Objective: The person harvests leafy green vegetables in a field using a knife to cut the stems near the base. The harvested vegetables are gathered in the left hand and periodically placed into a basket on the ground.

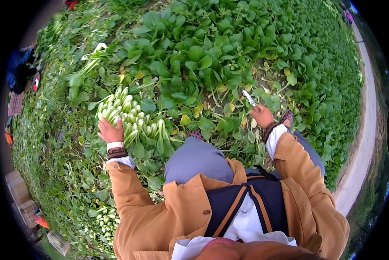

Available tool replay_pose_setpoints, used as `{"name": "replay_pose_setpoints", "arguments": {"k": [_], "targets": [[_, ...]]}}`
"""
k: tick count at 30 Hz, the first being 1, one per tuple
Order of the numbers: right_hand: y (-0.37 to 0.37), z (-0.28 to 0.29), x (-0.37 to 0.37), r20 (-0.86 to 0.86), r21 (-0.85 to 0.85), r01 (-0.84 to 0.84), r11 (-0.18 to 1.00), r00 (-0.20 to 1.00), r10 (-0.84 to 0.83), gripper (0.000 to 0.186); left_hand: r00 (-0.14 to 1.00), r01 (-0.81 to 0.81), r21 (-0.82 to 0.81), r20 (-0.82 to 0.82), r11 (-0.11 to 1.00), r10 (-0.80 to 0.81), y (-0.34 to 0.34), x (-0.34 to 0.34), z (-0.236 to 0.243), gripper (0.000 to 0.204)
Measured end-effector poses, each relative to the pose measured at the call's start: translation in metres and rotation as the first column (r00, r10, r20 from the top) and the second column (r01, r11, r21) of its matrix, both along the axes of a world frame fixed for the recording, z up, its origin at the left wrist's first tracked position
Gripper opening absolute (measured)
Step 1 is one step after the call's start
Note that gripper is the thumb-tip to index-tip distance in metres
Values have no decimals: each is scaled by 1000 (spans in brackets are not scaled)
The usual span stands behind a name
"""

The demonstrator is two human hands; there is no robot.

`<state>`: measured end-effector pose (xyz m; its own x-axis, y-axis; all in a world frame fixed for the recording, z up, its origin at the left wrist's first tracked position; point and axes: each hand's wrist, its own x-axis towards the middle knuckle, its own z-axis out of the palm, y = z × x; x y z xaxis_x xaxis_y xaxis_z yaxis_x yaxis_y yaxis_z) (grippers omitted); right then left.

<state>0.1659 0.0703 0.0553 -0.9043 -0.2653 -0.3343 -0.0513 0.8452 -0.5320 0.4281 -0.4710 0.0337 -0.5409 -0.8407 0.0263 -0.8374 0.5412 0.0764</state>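
Note:
My left hand (110,128) rests on the left side of a heap of cut leafy greens (133,117) with pale stems, its fingers slightly spread over the stems. My right hand (261,116), right of the heap, grips a knife (249,97) whose shiny blade points up and left, above low leaves and yellowed scraps. My spotted shoes (287,117) show near that hand and beside the heap.
Dense uncut greens (203,56) spread ahead and right, with a pale path (359,91) beyond. Loose cut stalks (92,60) lie ahead left; another heap (108,223) sits lower left. A co-worker in blue (17,67) and some crates (17,188) are at the left edge.

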Motion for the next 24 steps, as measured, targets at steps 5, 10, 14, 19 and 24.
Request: {"name": "replay_pose_setpoints", "arguments": {"k": [5,10,14,19,24], "targets": [[-62,3,6,91,-74,22,997,996,-16,26,600,800,389,-560,458,-572,139,-124,58,41],[-97,-19,16,128,-256,-50,965,988,85,40,114,969,244,-276,46,-954,221,-195,-33,34],[-125,-11,16,211,-251,-147,957,956,202,52,584,804,251,-161,539,-796,170,-191,-50,17],[-166,-60,14,81,-317,-408,856,888,453,55,696,698,271,-36,663,-717,152,-162,-54,20],[-187,-91,3,182,-233,-395,889,880,439,55,733,643,331,-6,690,-680,149,-159,-55,26]]}}
